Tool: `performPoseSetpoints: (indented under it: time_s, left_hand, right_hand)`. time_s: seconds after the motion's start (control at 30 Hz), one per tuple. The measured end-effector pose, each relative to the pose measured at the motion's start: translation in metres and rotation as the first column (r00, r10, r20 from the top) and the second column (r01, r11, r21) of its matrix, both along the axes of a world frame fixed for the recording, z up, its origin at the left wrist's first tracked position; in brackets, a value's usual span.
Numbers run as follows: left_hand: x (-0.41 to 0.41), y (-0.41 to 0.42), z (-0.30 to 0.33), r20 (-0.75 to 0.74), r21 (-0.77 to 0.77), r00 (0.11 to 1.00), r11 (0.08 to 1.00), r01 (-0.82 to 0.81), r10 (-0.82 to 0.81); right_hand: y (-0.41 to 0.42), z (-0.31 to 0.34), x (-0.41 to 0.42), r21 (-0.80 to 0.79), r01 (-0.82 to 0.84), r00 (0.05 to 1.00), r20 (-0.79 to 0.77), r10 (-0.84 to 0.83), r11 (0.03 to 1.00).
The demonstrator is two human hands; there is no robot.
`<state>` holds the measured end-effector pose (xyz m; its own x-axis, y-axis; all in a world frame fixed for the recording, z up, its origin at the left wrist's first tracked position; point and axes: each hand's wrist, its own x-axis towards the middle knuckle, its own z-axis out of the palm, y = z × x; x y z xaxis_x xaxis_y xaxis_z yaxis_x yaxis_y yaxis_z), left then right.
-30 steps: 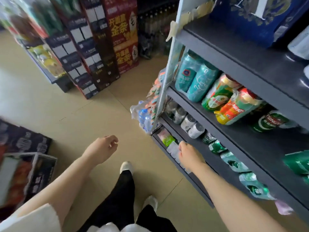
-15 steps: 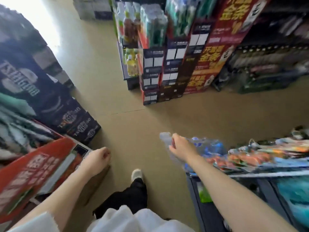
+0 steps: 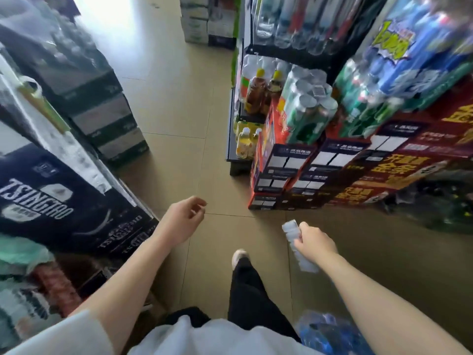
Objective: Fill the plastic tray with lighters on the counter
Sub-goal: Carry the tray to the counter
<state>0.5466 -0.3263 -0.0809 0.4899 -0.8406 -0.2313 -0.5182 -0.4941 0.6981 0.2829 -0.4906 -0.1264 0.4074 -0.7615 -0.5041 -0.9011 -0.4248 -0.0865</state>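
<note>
This was pretty clearly a small shop or convenience store, seen down an aisle with a beige tiled floor. Cartons of Tsingtao beer were stacked high on the left, and on the right sat shrink-wrapped packs of green cans on top of red and dark drink cartons. A dark shelf unit held bottled tea and juice, with more bottles racked above.

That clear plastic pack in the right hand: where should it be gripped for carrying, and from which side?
Grip the clear plastic pack across its narrow middle, coming from its right side as the right hand does now. It is long and slim, with both ends sticking out past the fingers, so a mid-length hold probably balances it best. The contents are too blurred to make out.
</note>
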Motion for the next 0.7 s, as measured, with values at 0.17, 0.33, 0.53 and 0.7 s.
performPoseSetpoints:
  time_s: [0.17, 0.33, 0.53, 0.7]
  left_hand:
    - [0.069, -0.075, -0.009, 0.022, 0.048, 0.989, 0.988, -0.147, 0.146]
    - [0.154, -0.116, -0.024, 0.025, 0.170, 0.951, 0.936, -0.308, 0.308]
    - [0.273, -0.167, -0.041, 0.063, 0.196, 0.917, 0.896, -0.399, 0.394]
    - [0.395, -0.213, -0.036, 0.093, 0.224, 0.916, 0.889, -0.401, 0.390]
  right_hand:
    - [-0.105, 0.019, 0.102, -0.004, -0.153, 0.986, 0.069, 0.153, 0.988]
    - [-0.172, 0.056, 0.236, -0.043, -0.353, 0.888, 0.298, 0.349, 0.935]
    - [-0.242, 0.056, 0.392, -0.068, -0.445, 0.820, 0.369, 0.437, 0.893]
    - [-0.296, 0.048, 0.525, -0.018, -0.476, 0.820, 0.352, 0.452, 0.879]
